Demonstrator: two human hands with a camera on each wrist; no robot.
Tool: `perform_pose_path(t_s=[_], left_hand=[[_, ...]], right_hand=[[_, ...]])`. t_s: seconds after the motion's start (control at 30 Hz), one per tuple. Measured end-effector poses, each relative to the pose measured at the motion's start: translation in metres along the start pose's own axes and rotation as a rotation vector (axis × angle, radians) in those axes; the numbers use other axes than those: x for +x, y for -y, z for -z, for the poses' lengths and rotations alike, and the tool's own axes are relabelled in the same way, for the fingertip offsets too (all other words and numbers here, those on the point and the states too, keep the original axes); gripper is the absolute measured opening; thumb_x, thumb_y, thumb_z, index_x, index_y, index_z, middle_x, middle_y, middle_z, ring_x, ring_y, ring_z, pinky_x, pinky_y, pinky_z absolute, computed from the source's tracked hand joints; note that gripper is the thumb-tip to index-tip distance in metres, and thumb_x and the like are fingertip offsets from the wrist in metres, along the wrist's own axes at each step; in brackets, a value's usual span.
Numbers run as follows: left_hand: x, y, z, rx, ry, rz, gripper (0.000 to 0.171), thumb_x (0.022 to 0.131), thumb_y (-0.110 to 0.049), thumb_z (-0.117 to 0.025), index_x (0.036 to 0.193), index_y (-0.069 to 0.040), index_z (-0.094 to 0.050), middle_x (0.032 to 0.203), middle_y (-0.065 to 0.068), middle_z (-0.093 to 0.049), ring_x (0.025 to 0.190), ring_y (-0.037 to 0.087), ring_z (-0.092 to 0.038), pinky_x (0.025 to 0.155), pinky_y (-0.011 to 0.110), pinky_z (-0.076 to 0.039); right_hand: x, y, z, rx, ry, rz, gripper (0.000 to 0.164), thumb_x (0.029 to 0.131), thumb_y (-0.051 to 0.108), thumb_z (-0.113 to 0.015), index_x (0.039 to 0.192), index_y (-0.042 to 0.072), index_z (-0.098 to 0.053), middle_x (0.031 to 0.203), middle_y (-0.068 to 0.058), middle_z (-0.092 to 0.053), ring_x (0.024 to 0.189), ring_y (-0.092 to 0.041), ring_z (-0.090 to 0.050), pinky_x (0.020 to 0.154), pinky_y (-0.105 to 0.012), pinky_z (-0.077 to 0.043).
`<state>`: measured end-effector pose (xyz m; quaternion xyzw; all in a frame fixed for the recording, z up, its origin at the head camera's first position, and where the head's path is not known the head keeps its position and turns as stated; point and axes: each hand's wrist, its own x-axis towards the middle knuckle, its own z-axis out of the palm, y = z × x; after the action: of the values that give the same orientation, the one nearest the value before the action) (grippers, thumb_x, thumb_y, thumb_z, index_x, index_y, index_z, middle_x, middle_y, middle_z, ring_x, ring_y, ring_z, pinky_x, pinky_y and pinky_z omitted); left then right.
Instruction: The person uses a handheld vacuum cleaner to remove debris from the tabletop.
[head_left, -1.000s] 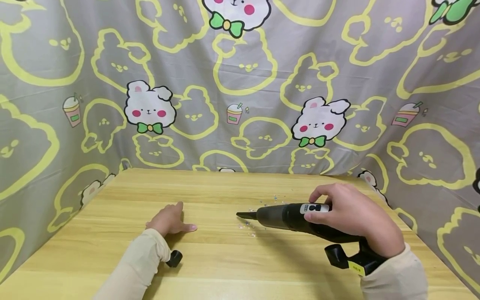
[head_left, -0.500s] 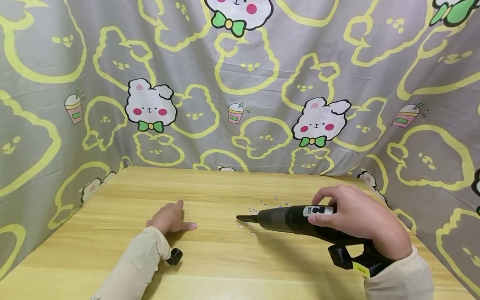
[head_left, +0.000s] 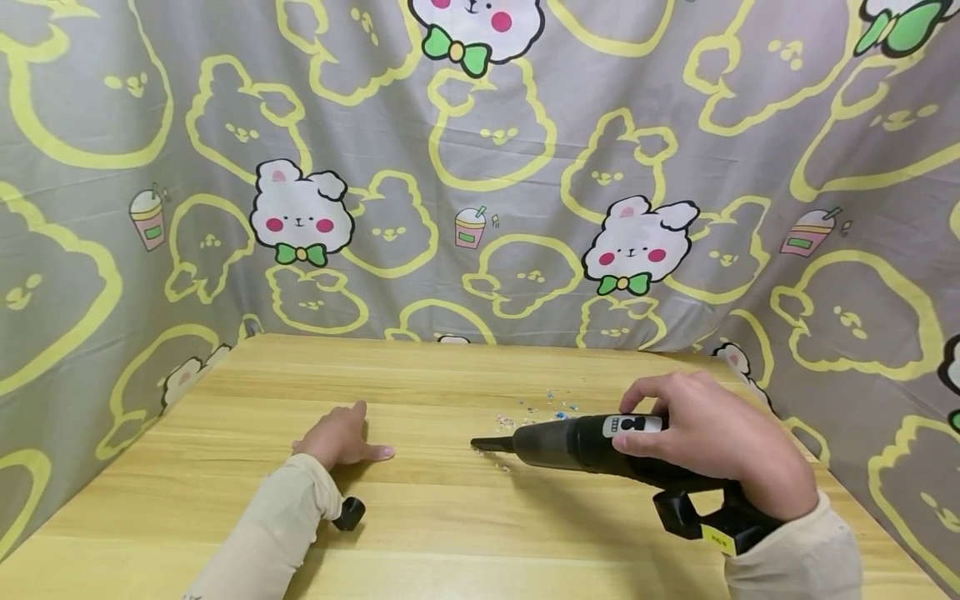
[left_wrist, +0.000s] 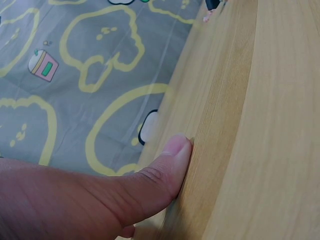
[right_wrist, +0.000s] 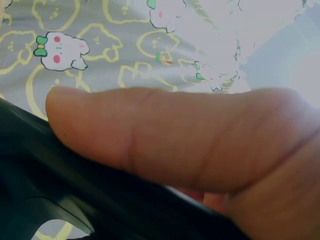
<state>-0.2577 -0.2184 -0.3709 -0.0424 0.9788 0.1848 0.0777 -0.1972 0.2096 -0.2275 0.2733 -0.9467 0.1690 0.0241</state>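
My right hand (head_left: pixel 712 433) grips a black handheld vacuum cleaner (head_left: pixel 588 442) from above, thumb along its near side. In the right wrist view the thumb (right_wrist: pixel 150 132) lies along the dark body (right_wrist: pixel 30 150). The vacuum's narrow nozzle (head_left: pixel 492 444) points left, low over the tabletop, among small pale and blue scraps (head_left: pixel 561 415). Some scraps lie behind the nozzle and a few in front of it. My left hand (head_left: pixel 341 437) rests on the wood to the left, thumb spread out, holding nothing. Its thumb (left_wrist: pixel 160 175) presses the table in the left wrist view.
The wooden table (head_left: pixel 420 517) runs back to a grey curtain (head_left: pixel 405 108) with yellow outlines and rabbit prints, which also closes off both sides. Small black wrist devices (head_left: pixel 349 513) sit at both cuffs.
The nozzle has shifted slightly toward me, and fewer scraps show in front of it. Blue scraps behind the vacuum are more exposed. My left hand stays in place.
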Motion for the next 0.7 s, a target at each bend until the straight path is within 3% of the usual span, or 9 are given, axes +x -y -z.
perform_pose_path(t_s=[0.7], left_hand=[[0.0009, -0.0004, -0.0006, -0.003, 0.003, 0.014, 0.114, 0.071, -0.06, -0.077, 0.148, 0.007, -0.027, 0.146, 0.038, -0.028, 0.13, 0.059, -0.028, 0.08, 0.088, -0.017]], right_hand=[[-0.0031, -0.0008, 0.0001, -0.018, -0.005, 0.019, 0.032, 0.079, 0.046, -0.077, 0.098, 0.021, -0.067, 0.066, 0.014, -0.059, 0.062, -0.004, -0.054, 0.055, -0.026, -0.043]])
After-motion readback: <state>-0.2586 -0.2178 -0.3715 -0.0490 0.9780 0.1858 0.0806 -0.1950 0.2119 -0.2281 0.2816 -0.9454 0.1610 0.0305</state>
